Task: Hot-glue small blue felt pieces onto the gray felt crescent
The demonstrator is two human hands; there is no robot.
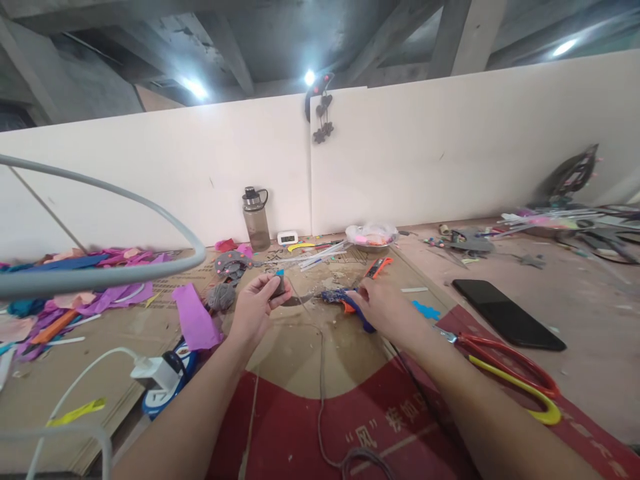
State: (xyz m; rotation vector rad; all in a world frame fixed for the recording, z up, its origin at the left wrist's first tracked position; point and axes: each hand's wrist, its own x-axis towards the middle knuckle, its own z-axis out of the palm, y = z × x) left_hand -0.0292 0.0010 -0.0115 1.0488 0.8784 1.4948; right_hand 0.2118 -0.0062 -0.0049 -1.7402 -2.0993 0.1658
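My left hand [256, 305] pinches a small dark grey piece [279, 288] with a bit of bright blue [280, 273] at its top. My right hand [387, 307] closes on the rear of a dark blue glue gun [336, 295] with an orange trigger; its nozzle points left toward my left hand. Just behind the glue gun lies an orange utility knife [379, 268]. A ball of grey yarn [221, 297] and a grey piece with pink dots [233, 265] are left of my left hand. Grey yarn [321, 373] trails down the cardboard between my arms.
Red-and-yellow scissors [510, 373] and a black phone [507, 313] lie at right. A water bottle [257, 220] and small clock [287, 238] stand by the white partition [225, 160]. A charger [157, 375] and purple crepe paper [197, 319] are at left; a grey tube [100, 277] crosses the foreground.
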